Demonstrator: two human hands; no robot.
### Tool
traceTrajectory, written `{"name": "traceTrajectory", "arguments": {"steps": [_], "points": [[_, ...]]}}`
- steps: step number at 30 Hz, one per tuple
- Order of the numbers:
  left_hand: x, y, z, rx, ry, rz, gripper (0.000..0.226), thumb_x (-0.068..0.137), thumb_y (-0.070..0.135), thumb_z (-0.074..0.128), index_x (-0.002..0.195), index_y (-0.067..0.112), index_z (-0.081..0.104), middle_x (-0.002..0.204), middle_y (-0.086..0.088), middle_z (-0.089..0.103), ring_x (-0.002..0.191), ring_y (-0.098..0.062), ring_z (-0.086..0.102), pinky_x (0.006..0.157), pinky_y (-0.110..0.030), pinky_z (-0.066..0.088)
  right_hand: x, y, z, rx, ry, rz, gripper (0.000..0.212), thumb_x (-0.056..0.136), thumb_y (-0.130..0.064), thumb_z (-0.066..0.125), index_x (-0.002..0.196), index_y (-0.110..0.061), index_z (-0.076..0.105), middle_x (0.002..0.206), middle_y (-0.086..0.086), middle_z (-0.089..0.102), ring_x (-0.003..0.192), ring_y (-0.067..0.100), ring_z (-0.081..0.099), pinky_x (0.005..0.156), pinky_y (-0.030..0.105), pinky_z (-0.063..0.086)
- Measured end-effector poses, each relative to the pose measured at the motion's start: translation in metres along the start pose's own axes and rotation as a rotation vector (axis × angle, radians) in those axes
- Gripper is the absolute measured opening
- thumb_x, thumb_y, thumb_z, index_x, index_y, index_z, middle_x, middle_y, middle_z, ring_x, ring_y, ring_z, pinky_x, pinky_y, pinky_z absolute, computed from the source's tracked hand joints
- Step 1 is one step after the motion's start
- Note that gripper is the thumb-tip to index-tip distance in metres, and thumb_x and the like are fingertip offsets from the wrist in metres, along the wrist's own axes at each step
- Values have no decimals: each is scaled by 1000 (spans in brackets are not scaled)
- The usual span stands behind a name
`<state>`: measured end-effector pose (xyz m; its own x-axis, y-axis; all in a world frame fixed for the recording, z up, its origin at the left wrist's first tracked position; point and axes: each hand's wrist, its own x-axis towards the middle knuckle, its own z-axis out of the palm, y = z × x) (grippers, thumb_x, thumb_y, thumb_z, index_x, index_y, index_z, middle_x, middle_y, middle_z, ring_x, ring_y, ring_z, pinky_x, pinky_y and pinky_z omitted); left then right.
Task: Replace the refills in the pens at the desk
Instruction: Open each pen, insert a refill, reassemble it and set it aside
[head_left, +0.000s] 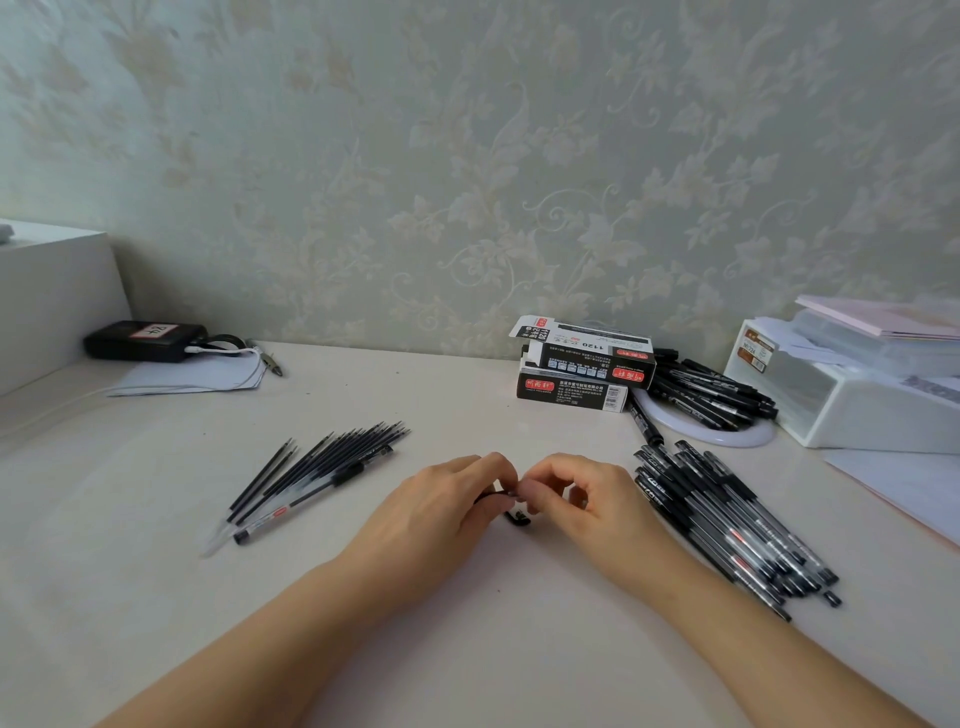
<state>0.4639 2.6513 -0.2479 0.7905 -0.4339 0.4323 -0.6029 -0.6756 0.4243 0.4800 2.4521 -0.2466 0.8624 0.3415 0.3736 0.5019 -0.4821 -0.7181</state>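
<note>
My left hand (447, 499) and my right hand (582, 493) meet at the middle of the desk, fingers pinched together on a black pen (491, 497) that is mostly hidden between them. A small black pen piece (519, 518) lies on the desk just below my fingertips. To the left, several loose black refills (332, 462) are fanned out, with a clear-barrelled pen (306, 501) lying among them. To the right lies a heap of several black pens (727, 519).
Two stacked pen boxes (582, 366) stand at the back, with more black pens (711, 392) on a white ring beside them. A white organiser (852, 384) and papers fill the right. A black device (145, 340) with a cable sits far left by a white box.
</note>
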Motion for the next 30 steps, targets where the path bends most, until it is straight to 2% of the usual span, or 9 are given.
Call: {"name": "traceTrajectory", "arguments": {"steps": [3, 6, 10, 13, 15, 19, 22, 27, 30], "points": [[0, -1, 0, 12, -7, -22, 5, 99, 35, 44, 101, 34, 48, 88, 12, 58, 78, -15, 57, 69, -40, 49, 0, 0, 0, 30, 19, 9, 4, 87, -28, 72, 85, -30, 72, 76, -15, 66, 55, 1, 45, 56, 11, 36], [0, -1, -1, 18, 8, -47, 7, 100, 35, 43, 103, 35, 49, 87, 13, 57, 78, -15, 57, 70, -40, 49, 1, 0, 1, 42, 51, 12, 11, 84, -19, 75, 84, -29, 71, 76, -15, 65, 56, 0, 47, 56, 10, 37], [0, -2, -2, 43, 39, -84, 15, 101, 34, 41, 111, 38, 51, 86, 15, 53, 77, -12, 56, 71, -38, 49, 3, 2, 0, 50, 194, 24, 16, 82, -10, 76, 85, -26, 71, 78, -19, 66, 64, 2, 55, 60, 10, 40], [0, -4, -3, 58, 61, -113, 18, 101, 34, 40, 113, 40, 52, 84, 17, 50, 77, -9, 54, 70, -37, 49, 5, 6, -1, -5, 271, 54, 17, 82, -7, 75, 85, -24, 73, 80, -15, 66, 69, 5, 57, 63, 10, 42], [0, -5, -4, 61, 68, -125, 19, 101, 33, 40, 113, 40, 52, 84, 18, 50, 78, -9, 53, 71, -36, 50, 5, 8, 0, -90, 240, 58, 16, 83, -6, 74, 83, -23, 74, 78, -13, 65, 68, 4, 56, 63, 9, 41], [-1, -5, -4, 66, 66, -135, 19, 101, 33, 41, 114, 41, 53, 85, 18, 50, 78, -8, 53, 71, -36, 50, 3, 7, 5, -266, 113, 11, 12, 84, -13, 72, 83, -25, 74, 77, -12, 58, 72, 5, 54, 66, 6, 36], [0, -4, -4, 65, 61, -136, 19, 101, 34, 40, 114, 41, 53, 85, 17, 51, 79, -10, 55, 71, -38, 50, 4, 7, 5, -287, 97, 8, 10, 85, -17, 72, 87, -26, 74, 79, -10, 58, 74, 6, 55, 67, 5, 35], [0, -1, -5, 49, 68, -124, 18, 101, 33, 42, 114, 39, 53, 88, 17, 54, 80, -9, 58, 71, -37, 50, 4, 6, 4, -186, 153, 7, 12, 87, -18, 70, 95, -26, 73, 80, -9, 63, 71, 10, 55, 67, 11, 40], [0, 2, -5, 24, 96, -95, 17, 100, 34, 43, 115, 38, 51, 91, 19, 56, 76, 1, 56, 69, -34, 50, 5, 3, 2, -25, 190, 10, 7, 88, -29, 69, 95, -30, 73, 80, -10, 67, 68, 7, 56, 62, 11, 38]]}}
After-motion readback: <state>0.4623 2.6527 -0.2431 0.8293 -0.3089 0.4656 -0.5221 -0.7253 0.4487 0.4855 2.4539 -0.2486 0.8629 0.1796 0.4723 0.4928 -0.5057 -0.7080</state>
